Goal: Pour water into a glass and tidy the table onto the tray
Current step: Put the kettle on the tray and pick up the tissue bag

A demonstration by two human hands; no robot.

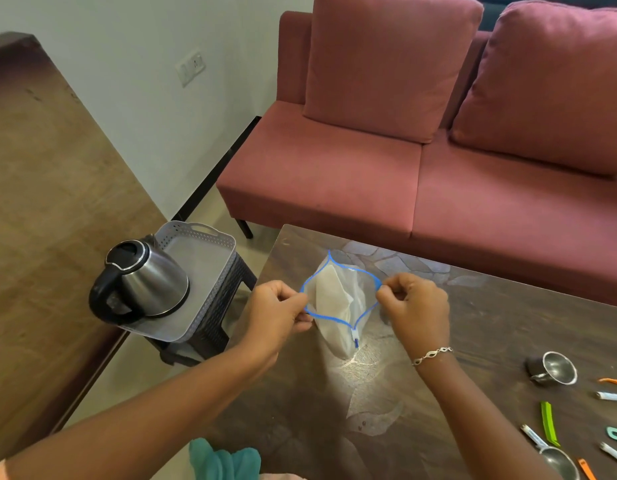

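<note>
A clear zip bag (338,306) with a blue zipper rim stands on the dark table (473,323), its mouth pulled wide. Pale folded sheets sit inside it. My left hand (279,310) pinches the left side of the rim and my right hand (414,306) pinches the right side. A steel kettle (144,282) with a black handle stands on a grey plastic tray (206,258), which rests on a dark stool left of the table. A small steel cup (553,368) lies on its side at the table's right.
Several coloured clips and small tubes (549,424) lie scattered at the table's right edge, with a steel measuring scoop (556,460) near the front. A pink sofa (404,150) stands behind the table. A wooden surface (40,202) runs along the left.
</note>
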